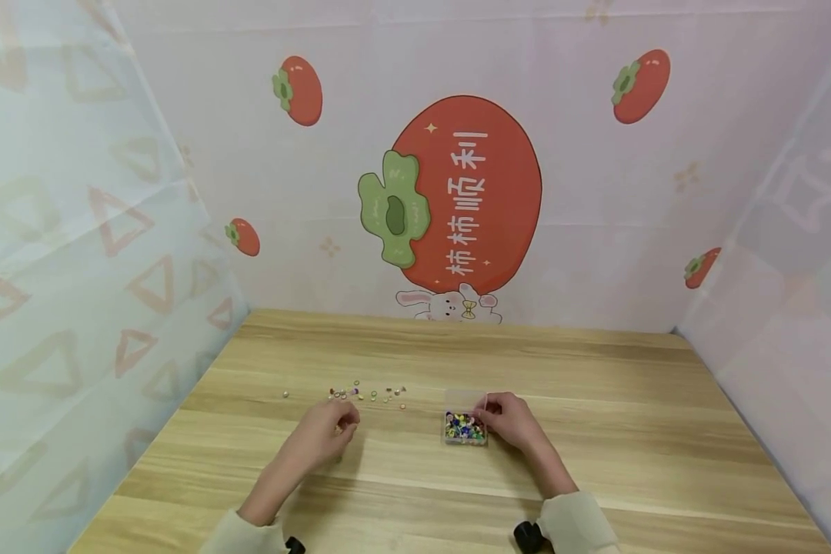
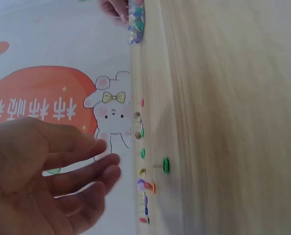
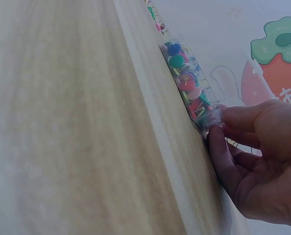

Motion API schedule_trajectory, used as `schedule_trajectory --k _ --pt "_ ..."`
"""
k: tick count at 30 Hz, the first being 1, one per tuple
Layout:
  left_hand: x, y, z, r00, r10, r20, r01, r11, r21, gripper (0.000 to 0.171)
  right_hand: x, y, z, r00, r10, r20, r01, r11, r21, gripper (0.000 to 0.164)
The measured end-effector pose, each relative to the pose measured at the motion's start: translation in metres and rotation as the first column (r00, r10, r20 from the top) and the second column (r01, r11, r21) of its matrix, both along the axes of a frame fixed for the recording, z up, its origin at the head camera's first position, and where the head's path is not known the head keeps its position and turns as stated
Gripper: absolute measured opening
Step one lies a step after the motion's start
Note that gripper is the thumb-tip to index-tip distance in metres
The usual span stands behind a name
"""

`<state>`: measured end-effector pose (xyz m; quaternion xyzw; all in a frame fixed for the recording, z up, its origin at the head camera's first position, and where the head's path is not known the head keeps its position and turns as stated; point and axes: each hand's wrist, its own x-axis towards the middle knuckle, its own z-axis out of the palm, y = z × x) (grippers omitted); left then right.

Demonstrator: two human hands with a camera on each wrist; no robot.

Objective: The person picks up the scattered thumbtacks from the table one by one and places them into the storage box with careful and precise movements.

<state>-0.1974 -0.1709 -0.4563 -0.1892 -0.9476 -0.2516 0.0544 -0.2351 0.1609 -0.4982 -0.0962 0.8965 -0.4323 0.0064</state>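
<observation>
- Judgement: pinch loose tacks (image 2: 166, 165) singly by the head, pin clear of skin, and keep the clear box (image 1: 465, 442) steady
- Left hand (image 1: 318, 435): angled inward over the tabletop (image 1: 402, 477), near the loose tacks; fingers loosely bent, thumb apart, nothing seen held
- Right hand (image 1: 512, 419): reaching in from the right, thumb and fingers pinching the box's right side, coloured tacks (image 1: 462, 428) inside

One left hand (image 1: 322, 432) and one right hand (image 1: 512, 421) are showing: two hands. One clear box (image 1: 465, 442) and one surface (image 1: 616, 400) are appearing. Loose thumbtacks (image 2: 166, 165) are numbering over a dozen, exact count unclear; boxed thumbtacks (image 1: 465, 425) are crowding too densely for counting. Two sleeves (image 1: 580, 523) and two black wrist devices (image 1: 528, 536) are appearing. One large persimmon print (image 1: 505, 192), four small persimmon prints (image 1: 305, 91), one rabbit print (image 1: 450, 307) are showing
</observation>
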Motion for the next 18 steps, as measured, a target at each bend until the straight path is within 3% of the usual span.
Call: schedule_trajectory --k 8,18 --pt "0.015 -0.021 -0.009 0.988 -0.014 0.156 0.034 0.991 -0.127 0.024 -0.001 0.001 -0.001 1.000 0.000 -0.003 0.000 1.000 0.009 0.007" --pt "0.016 -0.022 -0.017 0.992 -0.042 0.120 0.055 0.993 -0.107 0.023 -0.003 0.001 -0.002 1.000 0.001 -0.002 -0.001 1.000 0.007 0.007"
